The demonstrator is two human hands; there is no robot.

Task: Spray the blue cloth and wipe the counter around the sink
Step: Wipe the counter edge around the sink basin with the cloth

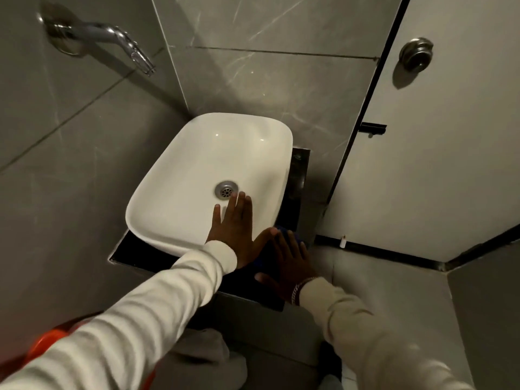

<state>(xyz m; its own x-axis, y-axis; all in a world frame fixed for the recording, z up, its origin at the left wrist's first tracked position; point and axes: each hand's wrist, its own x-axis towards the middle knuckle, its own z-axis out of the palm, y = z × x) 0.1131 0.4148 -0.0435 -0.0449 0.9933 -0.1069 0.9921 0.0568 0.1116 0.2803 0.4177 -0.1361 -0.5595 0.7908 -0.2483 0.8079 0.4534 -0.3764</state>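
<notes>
Grip: the right hand (287, 260) lies flat, fingers spread, pressing the blue cloth (284, 231) onto the dark counter (157, 256) at lower centre of the frame; it is a palm press, not a closed grasp. Only a small edge of cloth shows beyond the fingertips. The left hand (233, 232) is released and holds nothing, palm resting on the near rim of the sink (197, 175) with fingers reaching toward the drain (226, 189).

Hazards, largest item first:

1. Counter: the exposed strip around the basin is narrow. A stroke toward the right of the frame could carry the cloth over the counter's edge, judging from how close the fingertips lie to it.
2. Sink: the basin overhangs the counter, so the flat hand may skip the shadowed band beneath the rim.
3. Cloth: with no pinch on it, it may bunch or slip from under the palm.
4. Bracelet (298, 288): the metal links at the right wrist could drag on the counter surface.

No spray bottle is visible.
</notes>
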